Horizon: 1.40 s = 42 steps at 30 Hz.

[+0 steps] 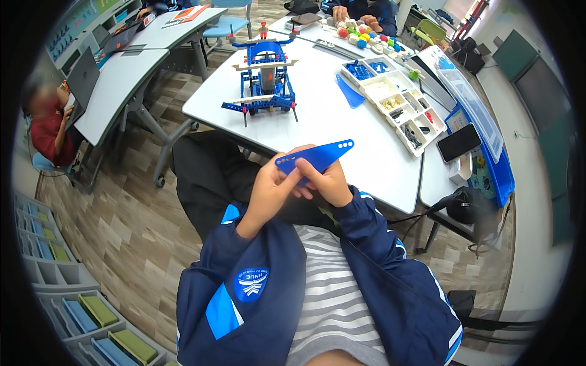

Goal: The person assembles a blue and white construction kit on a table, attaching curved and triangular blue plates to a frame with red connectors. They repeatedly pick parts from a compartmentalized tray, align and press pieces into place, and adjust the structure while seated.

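Observation:
Between my two hands, above my lap at the table's near edge, is a flat blue triangular plate [320,156] with small round holes at its corners. My left hand [270,186] grips its left side, the thumb against the near edge. My right hand [330,183] holds the right side, its thumb also on the plate. Some fingers are hidden behind it. A model vehicle [266,82] of blue and grey building parts, with a small figure on top, stands beyond on the white table [207,100]. A second blue triangular plate [349,93] lies flat to its right.
A white sorting tray [384,88] with several compartments of small parts lies to the right. Past it are a phone [459,143], a blue bin [503,171] and a black pouch [465,204]. Colourful balls [369,39] lie near another person's hands. A person sits at a laptop [89,76] at far left.

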Each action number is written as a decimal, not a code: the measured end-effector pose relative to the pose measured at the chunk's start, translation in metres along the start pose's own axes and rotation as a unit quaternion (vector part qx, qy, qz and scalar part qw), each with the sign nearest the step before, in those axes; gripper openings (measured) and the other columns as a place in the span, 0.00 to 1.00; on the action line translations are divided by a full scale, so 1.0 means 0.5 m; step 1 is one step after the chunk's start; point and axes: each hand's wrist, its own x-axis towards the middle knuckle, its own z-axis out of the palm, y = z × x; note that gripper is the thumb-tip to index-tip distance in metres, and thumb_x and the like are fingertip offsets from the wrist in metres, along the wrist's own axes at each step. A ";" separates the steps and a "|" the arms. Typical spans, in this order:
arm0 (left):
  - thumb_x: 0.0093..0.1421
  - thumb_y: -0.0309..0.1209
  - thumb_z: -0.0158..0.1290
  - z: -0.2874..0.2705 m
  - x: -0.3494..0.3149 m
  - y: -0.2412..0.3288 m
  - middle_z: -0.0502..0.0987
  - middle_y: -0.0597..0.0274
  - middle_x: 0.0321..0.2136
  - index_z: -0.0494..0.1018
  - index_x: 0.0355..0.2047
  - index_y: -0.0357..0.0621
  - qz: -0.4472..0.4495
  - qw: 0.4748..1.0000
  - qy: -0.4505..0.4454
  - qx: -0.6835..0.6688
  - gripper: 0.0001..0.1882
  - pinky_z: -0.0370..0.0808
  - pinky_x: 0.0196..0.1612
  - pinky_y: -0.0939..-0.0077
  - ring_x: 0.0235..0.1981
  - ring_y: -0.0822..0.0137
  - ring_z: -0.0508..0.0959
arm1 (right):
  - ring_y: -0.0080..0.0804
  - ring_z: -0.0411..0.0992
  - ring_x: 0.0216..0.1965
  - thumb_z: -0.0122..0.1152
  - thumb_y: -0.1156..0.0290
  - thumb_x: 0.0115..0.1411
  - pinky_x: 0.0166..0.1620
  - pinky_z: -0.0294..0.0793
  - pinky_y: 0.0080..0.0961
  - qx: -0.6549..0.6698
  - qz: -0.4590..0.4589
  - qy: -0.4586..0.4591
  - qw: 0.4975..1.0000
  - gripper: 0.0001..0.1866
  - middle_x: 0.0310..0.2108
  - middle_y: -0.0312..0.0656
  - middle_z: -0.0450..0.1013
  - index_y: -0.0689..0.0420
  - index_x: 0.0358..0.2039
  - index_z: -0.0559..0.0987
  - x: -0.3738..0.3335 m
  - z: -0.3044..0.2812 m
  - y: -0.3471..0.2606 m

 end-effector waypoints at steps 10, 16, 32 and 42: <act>0.73 0.35 0.45 0.006 -0.077 0.099 0.81 0.61 0.18 0.79 0.30 0.33 -0.023 0.969 -0.218 0.111 0.20 0.76 0.30 0.78 0.21 0.71 0.81 | 0.22 0.78 0.25 0.62 0.75 0.66 0.27 0.75 0.21 -0.128 -0.049 -0.158 0.978 0.07 0.26 0.42 0.80 0.65 0.32 0.82 -0.069 0.007 -0.131; 0.68 0.31 0.48 0.032 -0.108 0.159 0.80 0.63 0.18 0.78 0.30 0.34 -0.155 0.947 -0.233 0.155 0.14 0.75 0.33 0.79 0.23 0.73 0.80 | 0.38 0.59 0.16 0.60 0.68 0.65 0.22 0.55 0.34 -0.229 -0.186 -0.218 0.930 0.19 0.15 0.43 0.60 0.62 0.19 0.71 -0.049 0.007 -0.125; 0.70 0.36 0.48 0.076 -0.136 0.156 0.75 0.62 0.09 0.77 0.19 0.41 -0.041 0.957 -0.017 0.288 0.22 0.73 0.21 0.68 0.11 0.62 0.76 | 0.34 0.66 0.17 0.50 0.58 0.74 0.24 0.61 0.32 -0.436 -0.424 -0.011 0.794 0.24 0.17 0.38 0.67 0.60 0.27 0.82 0.019 0.032 -0.095; 0.70 0.37 0.52 0.045 -0.101 0.126 0.81 0.56 0.18 0.83 0.33 0.35 0.018 0.970 0.010 0.244 0.18 0.76 0.28 0.77 0.20 0.67 0.83 | 0.40 0.71 0.22 0.65 0.74 0.60 0.28 0.69 0.33 -0.447 -0.315 0.053 0.836 0.05 0.22 0.42 0.72 0.58 0.37 0.84 0.005 0.024 -0.161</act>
